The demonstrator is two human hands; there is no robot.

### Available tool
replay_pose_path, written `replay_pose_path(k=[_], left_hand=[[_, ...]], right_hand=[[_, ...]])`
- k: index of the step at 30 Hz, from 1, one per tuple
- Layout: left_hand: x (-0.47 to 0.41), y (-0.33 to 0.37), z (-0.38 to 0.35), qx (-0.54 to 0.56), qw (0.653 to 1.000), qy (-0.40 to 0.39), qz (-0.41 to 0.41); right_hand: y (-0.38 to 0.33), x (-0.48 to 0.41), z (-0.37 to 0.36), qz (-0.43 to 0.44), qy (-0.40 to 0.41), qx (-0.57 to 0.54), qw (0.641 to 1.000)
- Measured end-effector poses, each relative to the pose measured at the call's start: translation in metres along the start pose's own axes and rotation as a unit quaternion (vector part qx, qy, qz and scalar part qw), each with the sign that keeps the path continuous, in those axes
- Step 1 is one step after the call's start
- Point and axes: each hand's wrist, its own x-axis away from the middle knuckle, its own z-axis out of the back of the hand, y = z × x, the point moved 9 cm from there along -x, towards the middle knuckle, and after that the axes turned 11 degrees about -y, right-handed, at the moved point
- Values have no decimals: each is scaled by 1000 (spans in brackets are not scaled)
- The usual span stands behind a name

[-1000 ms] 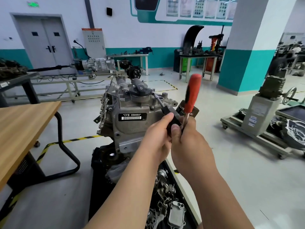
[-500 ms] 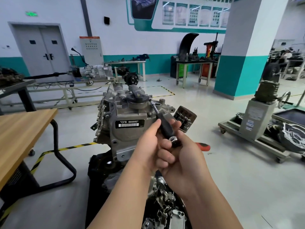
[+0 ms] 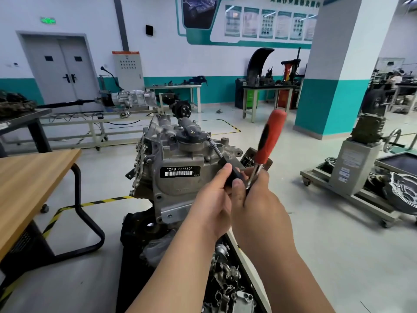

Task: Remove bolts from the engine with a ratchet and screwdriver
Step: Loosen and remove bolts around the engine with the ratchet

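Mid-frame, just right of centre, both hands meet behind the engine (image 3: 180, 177), which sits centre-frame on its stand w/ the "CFB 666660" label facing the camera. Left hand (image 3: 213, 199) is wrapped round the black handle of the screwdriver (image 3: 228, 167); its shaft runs up-left & the tip sits on a bolt (image 3: 208, 138) at the engine's top edge, beside the black oil cap (image 3: 191, 136). Right hand (image 3: 257, 199) is clamped on the ratchet (image 3: 268, 141) low down near its head, which looks seated on the butt of the screwdriver handle, though fingers hide the joint.

What's changed: half a sec ago the red ratchet handle lay swung down to the lower right, nearly flat; now it stands up again toward upper right, much as it did a sec ago. So that's one full back-&-forth stroke. Screwdriver tip hasn't left the bolt across all three.

Meaning, as I read it: the bolt is being wound out stroke by stroke, not free yet. More swings likely needed. Can't tell how far the thread has backed out, too small.
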Motion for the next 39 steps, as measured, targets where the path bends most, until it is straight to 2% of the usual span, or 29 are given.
replay_pose_path(k=[2, 4, 7, 9, 11, 12, 16, 22, 24, 26, 28, 30, 31, 33, 35, 36, 38, 39], left_hand=[[2, 1, -2, 6, 1000, -2, 3], [5, 4, -1, 5, 1000, 19, -4], [4, 6, 1, 16, 998, 46, -30], [1, 4, 4, 0, 998, 54, -34], [0, 3, 8, -37, 997, 52, -31], [1, 2, 12, -61, 997, 52, -25], [1, -3, 13, -69, 997, 5, 24], [-3, -4, 5, 27, 999, -27, 7], [-4, -6, 5, 43, 998, -37, 11], [-5, -7, 7, 56, 997, -43, 14], [-4, -8, 7, 71, 996, -49, 17], [-3, -7, 8, 73, 996, -53, 11], [-3, -7, 9, 74, 996, -54, 7], [-3, -7, 12, 75, 996, -51, 10], [-3, -9, 12, 55, 996, -56, 34], [-2, -11, 12, 33, 997, -57, 51], [-2, -12, 14, -14, 997, -50, 63], [-4, -11, 14, -27, 997, -49, 53]], right_hand=[[-7, -2, -1, 26, 9, 32, 999], [-7, -4, -2, 34, 10, 13, 999], [3, -7, -9, 6, -18, -149, 989], [19, -6, -21, -60, -34, -296, 953], [30, 0, -39, -139, -65, -431, 889], [28, 3, -45, -159, -82, -502, 846], [9, 7, -60, -183, -128, -756, 615], [-8, 20, -69, -241, -180, -888, 349], [-12, 24, -72, -259, -182, -904, 287], [-15, 25, -73, -264, -182, -911, 261], [-16, 26, -74, -260, -182, -916, 244], [-17, 25, -76, -253, -178, -919, 244], [-17, 25, -76, -246, -172, -918, 258], [-16, 23, -76, -231, -167, -907, 311], [-10, 20, -78, -223, -165, -877, 391], [-5, 18, -78, -223, -160, -853, 445], [9, 13, -73, -213, -133, -780, 574], [17, 9, -66, -198, -115, -723, 652]])
